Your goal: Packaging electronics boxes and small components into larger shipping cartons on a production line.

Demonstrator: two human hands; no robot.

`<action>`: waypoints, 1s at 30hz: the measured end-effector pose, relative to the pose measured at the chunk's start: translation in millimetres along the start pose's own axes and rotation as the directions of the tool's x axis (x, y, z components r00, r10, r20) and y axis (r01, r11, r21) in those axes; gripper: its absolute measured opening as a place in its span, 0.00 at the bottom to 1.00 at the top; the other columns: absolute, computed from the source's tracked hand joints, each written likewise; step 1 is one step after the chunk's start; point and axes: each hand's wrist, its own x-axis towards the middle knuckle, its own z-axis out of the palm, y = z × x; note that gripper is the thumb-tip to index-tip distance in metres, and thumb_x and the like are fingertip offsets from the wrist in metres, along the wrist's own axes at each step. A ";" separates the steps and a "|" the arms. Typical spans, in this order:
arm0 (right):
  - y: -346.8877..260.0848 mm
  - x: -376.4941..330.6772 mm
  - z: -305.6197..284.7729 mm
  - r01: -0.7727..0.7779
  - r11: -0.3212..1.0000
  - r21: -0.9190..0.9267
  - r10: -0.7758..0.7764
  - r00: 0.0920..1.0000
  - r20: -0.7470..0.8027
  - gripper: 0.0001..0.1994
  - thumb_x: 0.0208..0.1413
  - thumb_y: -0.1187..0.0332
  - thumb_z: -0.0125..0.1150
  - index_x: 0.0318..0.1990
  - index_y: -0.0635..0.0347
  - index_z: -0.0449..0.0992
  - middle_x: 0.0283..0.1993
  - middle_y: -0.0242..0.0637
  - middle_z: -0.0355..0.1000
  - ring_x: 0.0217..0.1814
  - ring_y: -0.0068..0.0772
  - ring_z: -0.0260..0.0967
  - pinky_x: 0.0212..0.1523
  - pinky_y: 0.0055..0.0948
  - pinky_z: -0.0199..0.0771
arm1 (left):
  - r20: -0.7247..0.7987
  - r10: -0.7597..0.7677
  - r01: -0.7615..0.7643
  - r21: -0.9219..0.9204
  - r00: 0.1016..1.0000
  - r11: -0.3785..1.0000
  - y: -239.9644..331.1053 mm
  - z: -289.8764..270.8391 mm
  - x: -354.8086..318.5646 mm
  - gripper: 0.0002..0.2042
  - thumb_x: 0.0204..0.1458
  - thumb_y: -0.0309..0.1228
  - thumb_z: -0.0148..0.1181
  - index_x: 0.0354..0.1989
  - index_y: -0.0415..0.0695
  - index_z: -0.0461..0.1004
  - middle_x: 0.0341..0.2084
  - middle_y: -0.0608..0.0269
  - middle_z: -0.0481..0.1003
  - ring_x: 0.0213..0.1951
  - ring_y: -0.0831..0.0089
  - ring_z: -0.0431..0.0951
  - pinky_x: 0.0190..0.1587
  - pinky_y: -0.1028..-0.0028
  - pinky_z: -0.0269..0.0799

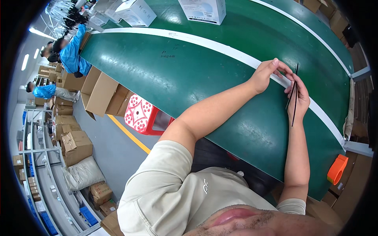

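Observation:
Over the conveyor's white edge strip, my right hand (300, 101) is closed on several thin black strips (295, 106) that look like cable ties. They run lengthwise along the palm, with ends sticking out above the fingers and down toward the wrist. Just left of it, my left hand (263, 77) is raised with bent fingers and the thumb apart from them. Its fingertips reach to the right hand's fingers, and I see nothing held in it. Whether those fingertips touch a strip is hidden.
Beneath my arms lies a green work surface (153, 74). White boxes (201, 11) stand on the green belt beyond. A red patterned stool (138, 114) and open cartons (100, 92) sit at left. An orange tape dispenser-like object (337, 170) is at right. People in blue (73, 53) work far left.

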 end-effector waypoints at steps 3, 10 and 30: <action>-10.1 0.3 6.0 0.063 0.991 0.115 -0.062 0.998 -0.017 0.18 0.70 0.73 0.53 0.65 0.64 0.72 0.59 0.42 0.77 0.40 0.19 0.70 0.39 0.19 0.69 | -0.184 -0.079 0.071 -0.050 0.980 0.996 -4.1 0.5 3.3 0.31 0.72 0.53 0.32 0.45 0.41 0.80 0.42 0.57 0.80 0.46 0.69 0.79 0.49 0.67 0.71; -3.2 2.3 -0.1 0.113 0.993 -0.036 -0.111 0.993 0.039 0.20 0.70 0.75 0.50 0.68 0.65 0.68 0.63 0.44 0.75 0.41 0.20 0.71 0.42 0.20 0.71 | -0.213 -0.109 0.108 -0.016 0.971 0.994 -5.2 -8.8 5.9 0.22 0.71 0.45 0.42 0.44 0.41 0.79 0.39 0.61 0.80 0.43 0.72 0.78 0.47 0.70 0.71; -6.9 2.2 3.0 0.362 0.926 0.108 -0.360 0.932 -0.041 0.11 0.73 0.70 0.48 0.56 0.67 0.65 0.56 0.54 0.76 0.48 0.34 0.76 0.54 0.34 0.76 | -0.061 -0.126 0.125 -0.009 0.990 0.992 -11.2 0.5 4.3 0.10 0.63 0.32 0.59 0.43 0.37 0.78 0.37 0.61 0.80 0.42 0.76 0.78 0.48 0.73 0.74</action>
